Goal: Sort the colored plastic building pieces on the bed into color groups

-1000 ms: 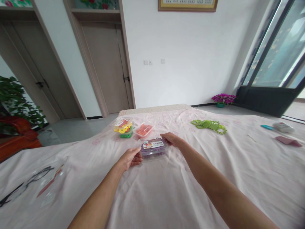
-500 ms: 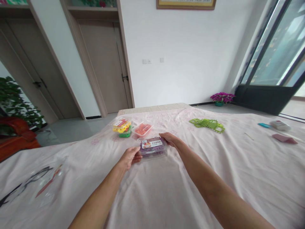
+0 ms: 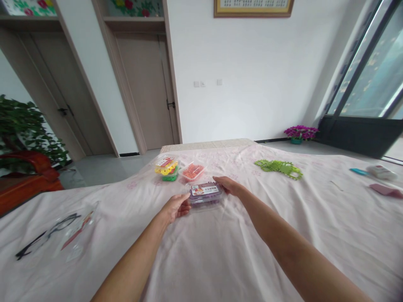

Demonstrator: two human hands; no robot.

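The purple box [image 3: 205,193] sits clasped between the left hand [image 3: 175,207] and right hand [image 3: 228,185]

On the cloth-covered table [image 3: 201,260], a purple box [image 3: 205,194] is flanked by the left hand [image 3: 174,207] and right hand [image 3: 229,185], with two boxes [image 3: 179,170] set just behind it and a green mat [image 3: 278,167] lying well to the right.
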